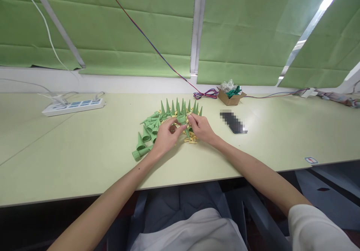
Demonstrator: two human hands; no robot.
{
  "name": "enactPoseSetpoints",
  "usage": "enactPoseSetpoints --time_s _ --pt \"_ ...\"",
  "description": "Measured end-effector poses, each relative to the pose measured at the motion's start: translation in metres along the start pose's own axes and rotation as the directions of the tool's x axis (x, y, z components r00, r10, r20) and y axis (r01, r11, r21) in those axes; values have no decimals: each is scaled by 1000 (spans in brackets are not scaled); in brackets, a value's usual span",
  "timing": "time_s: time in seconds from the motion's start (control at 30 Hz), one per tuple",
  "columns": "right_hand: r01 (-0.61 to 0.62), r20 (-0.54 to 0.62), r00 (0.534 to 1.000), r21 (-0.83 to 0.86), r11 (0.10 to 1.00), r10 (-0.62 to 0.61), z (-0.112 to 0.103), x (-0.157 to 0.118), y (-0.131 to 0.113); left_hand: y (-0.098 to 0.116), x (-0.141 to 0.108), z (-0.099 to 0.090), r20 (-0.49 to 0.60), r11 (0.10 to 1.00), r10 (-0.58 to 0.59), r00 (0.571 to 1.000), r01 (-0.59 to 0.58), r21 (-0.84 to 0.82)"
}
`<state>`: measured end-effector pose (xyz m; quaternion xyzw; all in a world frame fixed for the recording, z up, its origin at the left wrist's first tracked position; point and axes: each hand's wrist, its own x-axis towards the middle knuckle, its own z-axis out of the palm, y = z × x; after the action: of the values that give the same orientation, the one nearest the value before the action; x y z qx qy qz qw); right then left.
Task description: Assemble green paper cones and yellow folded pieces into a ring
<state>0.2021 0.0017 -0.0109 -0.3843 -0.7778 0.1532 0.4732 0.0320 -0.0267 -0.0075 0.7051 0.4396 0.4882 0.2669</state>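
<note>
Between the thumb and fingers of my left hand is a green plastic watering spike, its wide end up and its tip pointing down. My right hand is closed in a pinch beside the rim of that spike; a small yellow piece seems to be at its fingertips, though it is mostly hidden. Loose green spikes lie heaped to the left of my hands. Behind them, a row of green spikes stands with tips up. Small yellow plastic pieces are scattered under and around my hands.
A white power strip lies at the back left. Toward the back right are a small cardboard box with plastic wrap, a coiled red-and-blue cable and a dark, pixelated phone-like object. The table's front edge runs before my lap.
</note>
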Motion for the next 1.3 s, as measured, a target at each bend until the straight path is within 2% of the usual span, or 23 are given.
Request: enactPoseSetpoints --time_s 0.13,0.3,0.43,0.53,0.73,0.83,1.1,1.3 --pt "3 -23 1000 16 1000 -3 1 0 0 -3 0 2 -39 999 43 998 -42 31" --pt "13 -66 998 71 997 -9 2 -2 -1 0 0 1 -61 999 -26 998 23 -48" --pt "13 -90 996 103 995 -4 3 -3 -1 2 0 1 -73 999 -16 997 14 -40" --pt "11 -103 995 126 992 2 3 -4 0 2 0 1 -40 997 -52 998 50 -52" --pt "61 -67 996 107 992 -54 0 -5 -5 3 2 -1 34 939 -201 979 202 -279" --pt "85 -39 996 84 993 -82 0 -5 -8 6 3 -1 91 901 -262 961 277 -333" --pt "133 -25 991 79 988 -131 0 -4 -8 11 2 -1 180 829 -326 928 372 -418" --pt "108 -24 994 98 989 -107 -1 -4 -9 7 4 -1 204 803 -334 920 391 -450"
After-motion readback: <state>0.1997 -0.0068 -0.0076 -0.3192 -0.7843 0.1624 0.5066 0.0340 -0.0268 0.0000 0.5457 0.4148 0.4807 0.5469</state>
